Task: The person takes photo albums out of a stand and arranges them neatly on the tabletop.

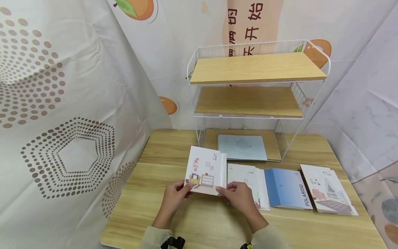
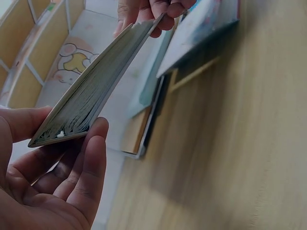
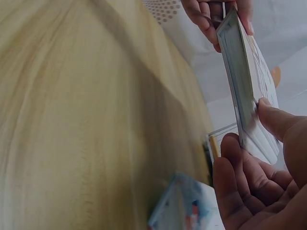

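Note:
Both hands hold up a white illustrated book [image 1: 206, 170] above the wooden table [image 1: 174, 221]. My left hand [image 1: 176, 194] grips its lower left corner, thumb on the cover. My right hand [image 1: 237, 194] pinches the lower right corner by the spine. In the left wrist view the book [image 2: 91, 91] shows its page edges, with the left fingers [image 2: 86, 177] under it and the right hand [image 2: 148, 10] at the far end. In the right wrist view the book [image 3: 244, 86] rests between the right thumb and fingers [image 3: 244, 182], the left hand [image 3: 211, 17] beyond.
A row of books lies on the table: a white one [image 1: 248, 180], a blue Polaroid one [image 1: 287, 188] and another illustrated one [image 1: 329, 190]. A white wire rack [image 1: 258, 83] with two wooden shelves stands behind, a pale blue book [image 1: 242, 147] beneath it. Cloth walls surround the table.

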The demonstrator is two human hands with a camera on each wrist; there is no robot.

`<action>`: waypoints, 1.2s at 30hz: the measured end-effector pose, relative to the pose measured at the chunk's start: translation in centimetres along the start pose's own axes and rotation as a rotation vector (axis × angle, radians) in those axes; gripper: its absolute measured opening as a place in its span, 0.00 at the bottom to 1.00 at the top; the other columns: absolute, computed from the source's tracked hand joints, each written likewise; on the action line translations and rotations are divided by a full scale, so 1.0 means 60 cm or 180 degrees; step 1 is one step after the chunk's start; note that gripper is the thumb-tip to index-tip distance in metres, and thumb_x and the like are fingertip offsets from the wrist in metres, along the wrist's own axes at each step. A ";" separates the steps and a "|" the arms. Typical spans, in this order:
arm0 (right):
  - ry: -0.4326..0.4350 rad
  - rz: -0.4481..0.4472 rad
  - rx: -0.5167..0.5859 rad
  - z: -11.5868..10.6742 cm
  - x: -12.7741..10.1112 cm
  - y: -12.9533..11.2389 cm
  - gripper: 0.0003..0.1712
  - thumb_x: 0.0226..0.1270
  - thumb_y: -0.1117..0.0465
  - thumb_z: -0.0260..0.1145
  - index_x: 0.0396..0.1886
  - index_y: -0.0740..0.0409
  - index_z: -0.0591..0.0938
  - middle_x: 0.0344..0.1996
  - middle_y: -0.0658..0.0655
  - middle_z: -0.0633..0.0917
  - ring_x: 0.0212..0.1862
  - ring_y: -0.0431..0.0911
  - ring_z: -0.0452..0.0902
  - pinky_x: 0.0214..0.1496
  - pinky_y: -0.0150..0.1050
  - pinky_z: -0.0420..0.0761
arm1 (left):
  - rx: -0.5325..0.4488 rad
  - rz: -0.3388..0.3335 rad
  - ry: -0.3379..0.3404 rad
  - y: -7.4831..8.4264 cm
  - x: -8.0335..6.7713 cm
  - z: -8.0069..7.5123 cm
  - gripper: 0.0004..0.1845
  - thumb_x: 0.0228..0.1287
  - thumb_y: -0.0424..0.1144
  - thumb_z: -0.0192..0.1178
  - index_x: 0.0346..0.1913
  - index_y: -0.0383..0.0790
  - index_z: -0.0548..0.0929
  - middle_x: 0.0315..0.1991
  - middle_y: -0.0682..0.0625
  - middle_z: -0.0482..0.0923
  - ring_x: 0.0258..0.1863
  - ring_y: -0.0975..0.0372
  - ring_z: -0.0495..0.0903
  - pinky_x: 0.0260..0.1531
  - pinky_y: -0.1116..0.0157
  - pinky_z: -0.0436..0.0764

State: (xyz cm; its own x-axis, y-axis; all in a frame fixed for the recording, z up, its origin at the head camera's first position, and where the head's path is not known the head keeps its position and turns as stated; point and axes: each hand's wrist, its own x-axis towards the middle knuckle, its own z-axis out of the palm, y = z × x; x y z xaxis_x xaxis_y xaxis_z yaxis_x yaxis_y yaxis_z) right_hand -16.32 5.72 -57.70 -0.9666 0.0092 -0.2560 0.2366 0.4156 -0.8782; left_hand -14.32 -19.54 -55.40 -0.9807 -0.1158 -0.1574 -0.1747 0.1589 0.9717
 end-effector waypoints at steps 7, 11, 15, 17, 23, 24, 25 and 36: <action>0.0023 -0.0117 -0.0217 0.008 0.001 0.013 0.27 0.53 0.36 0.80 0.30 0.56 0.87 0.20 0.52 0.87 0.24 0.43 0.81 0.26 0.36 0.78 | 0.0172 -0.0049 0.0037 -0.026 0.008 0.001 0.18 0.70 0.43 0.68 0.51 0.29 0.88 0.35 0.43 0.88 0.35 0.49 0.90 0.38 0.54 0.90; 0.0045 -0.0113 -0.0377 0.011 0.004 0.017 0.28 0.53 0.34 0.79 0.29 0.55 0.88 0.19 0.48 0.85 0.25 0.42 0.78 0.27 0.36 0.76 | 0.0199 -0.0078 0.0057 -0.035 0.009 0.003 0.18 0.70 0.43 0.68 0.51 0.29 0.88 0.34 0.44 0.88 0.33 0.53 0.89 0.37 0.56 0.90; 0.0038 -0.0145 -0.0489 0.013 0.005 0.020 0.27 0.53 0.34 0.79 0.26 0.53 0.88 0.19 0.47 0.84 0.26 0.42 0.77 0.27 0.36 0.76 | 0.0215 -0.0110 0.0084 -0.043 0.010 0.004 0.18 0.70 0.43 0.68 0.50 0.29 0.88 0.32 0.45 0.88 0.31 0.55 0.89 0.35 0.61 0.90; 0.0009 -0.0135 -0.0484 0.014 0.004 0.022 0.26 0.54 0.34 0.79 0.25 0.52 0.87 0.18 0.49 0.84 0.24 0.43 0.77 0.27 0.36 0.76 | 0.0218 -0.0125 0.0087 -0.045 0.011 0.005 0.18 0.70 0.43 0.68 0.50 0.30 0.88 0.32 0.45 0.88 0.31 0.55 0.89 0.35 0.60 0.90; -0.0074 -0.0108 -0.0452 0.016 0.005 0.023 0.26 0.56 0.35 0.78 0.22 0.51 0.86 0.15 0.54 0.86 0.20 0.43 0.77 0.24 0.37 0.74 | 0.0192 -0.0146 0.0114 -0.050 0.016 0.006 0.19 0.70 0.44 0.69 0.51 0.29 0.88 0.32 0.44 0.88 0.31 0.56 0.89 0.35 0.59 0.90; -0.0072 -0.0116 -0.0463 0.017 0.005 0.022 0.26 0.56 0.35 0.78 0.22 0.51 0.85 0.15 0.54 0.86 0.19 0.43 0.77 0.24 0.37 0.74 | 0.0184 -0.0152 0.0124 -0.050 0.017 0.006 0.19 0.70 0.44 0.69 0.51 0.29 0.88 0.32 0.44 0.88 0.31 0.56 0.89 0.35 0.59 0.90; -0.0067 -0.0124 -0.0473 0.017 0.006 0.022 0.26 0.56 0.35 0.78 0.22 0.51 0.85 0.15 0.53 0.86 0.19 0.43 0.77 0.24 0.37 0.74 | 0.0176 -0.0161 0.0136 -0.050 0.017 0.006 0.19 0.70 0.43 0.69 0.51 0.28 0.88 0.32 0.44 0.88 0.30 0.57 0.89 0.35 0.59 0.90; 0.0088 -0.0336 -0.0824 0.025 0.010 0.025 0.27 0.56 0.36 0.78 0.14 0.50 0.82 0.11 0.45 0.78 0.18 0.42 0.71 0.22 0.35 0.69 | 0.0105 -0.0304 0.0140 -0.065 0.023 0.007 0.20 0.71 0.43 0.68 0.54 0.27 0.86 0.34 0.43 0.88 0.29 0.59 0.88 0.33 0.63 0.90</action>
State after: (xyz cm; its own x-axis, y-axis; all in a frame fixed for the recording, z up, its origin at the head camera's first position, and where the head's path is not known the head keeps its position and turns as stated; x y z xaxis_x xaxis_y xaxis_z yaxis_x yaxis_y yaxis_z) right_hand -16.40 4.97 -59.80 -0.9877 -0.0233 -0.1544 0.1048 0.6342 -0.7661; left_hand -14.99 -19.93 -59.49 -0.9548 -0.1746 -0.2405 -0.2707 0.1770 0.9463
